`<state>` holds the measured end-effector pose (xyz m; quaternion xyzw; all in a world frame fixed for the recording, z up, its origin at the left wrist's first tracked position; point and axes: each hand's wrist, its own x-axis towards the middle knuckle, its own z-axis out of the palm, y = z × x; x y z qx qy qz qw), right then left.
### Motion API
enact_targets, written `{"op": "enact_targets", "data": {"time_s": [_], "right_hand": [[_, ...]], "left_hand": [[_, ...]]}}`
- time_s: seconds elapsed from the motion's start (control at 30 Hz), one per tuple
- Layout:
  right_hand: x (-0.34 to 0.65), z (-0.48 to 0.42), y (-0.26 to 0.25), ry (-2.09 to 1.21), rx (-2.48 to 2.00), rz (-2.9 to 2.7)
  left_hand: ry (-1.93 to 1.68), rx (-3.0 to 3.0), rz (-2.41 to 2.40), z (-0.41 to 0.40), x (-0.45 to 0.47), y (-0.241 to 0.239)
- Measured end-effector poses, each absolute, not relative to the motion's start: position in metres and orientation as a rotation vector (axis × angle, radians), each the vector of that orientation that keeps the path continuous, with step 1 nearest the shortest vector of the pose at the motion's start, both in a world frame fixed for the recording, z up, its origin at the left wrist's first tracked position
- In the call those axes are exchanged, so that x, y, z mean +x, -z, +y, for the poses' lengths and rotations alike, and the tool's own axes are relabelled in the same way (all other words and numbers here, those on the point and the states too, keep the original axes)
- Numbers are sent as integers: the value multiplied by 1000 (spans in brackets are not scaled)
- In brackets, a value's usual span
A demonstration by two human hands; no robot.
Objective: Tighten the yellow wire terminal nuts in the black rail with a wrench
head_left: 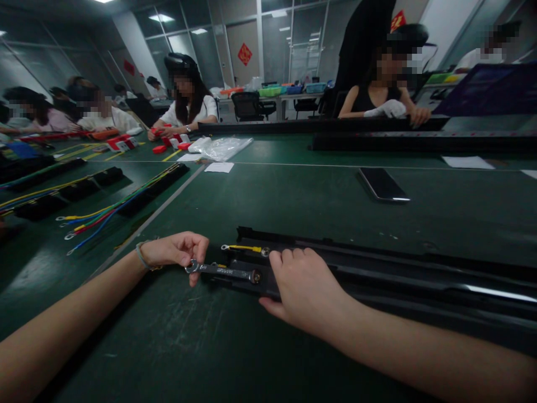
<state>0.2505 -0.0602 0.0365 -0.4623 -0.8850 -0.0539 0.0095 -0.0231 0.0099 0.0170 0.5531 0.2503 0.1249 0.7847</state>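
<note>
My left hand (pixel 184 250) pinches the left end of a metal combination wrench (pixel 229 272). The ring end of that wrench sits around a small bolt (pixel 257 276) near the left end of a long black rail (pixel 377 274). With its fingers wrapped over the rail just right of the bolt, my right hand (pixel 306 288) grips it against the table. A short yellow wire (pixel 245 248) with a ring terminal lies along the rail's far side, beside a second round fastener (pixel 265 252). Part of another yellow lead (pixel 218 265) shows behind the wrench.
A phone (pixel 384 184) lies beyond the rail on the green table (pixel 293 196). To the left are black bars with coloured wires (pixel 100 218). Clear plastic bags (pixel 222 148) and red-and-white parts (pixel 121 143) sit farther back. Co-workers (pixel 184 101) sit across the table near more black rails (pixel 419 144).
</note>
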Motion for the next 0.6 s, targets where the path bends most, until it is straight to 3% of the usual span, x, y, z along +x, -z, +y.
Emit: {"op": "enact_targets", "data": {"time_s": [0.6], "right_hand": [[250, -61, -37, 171, -1456, -2764]], "left_hand": [[-585, 1202, 641, 17, -19, -9]]}}
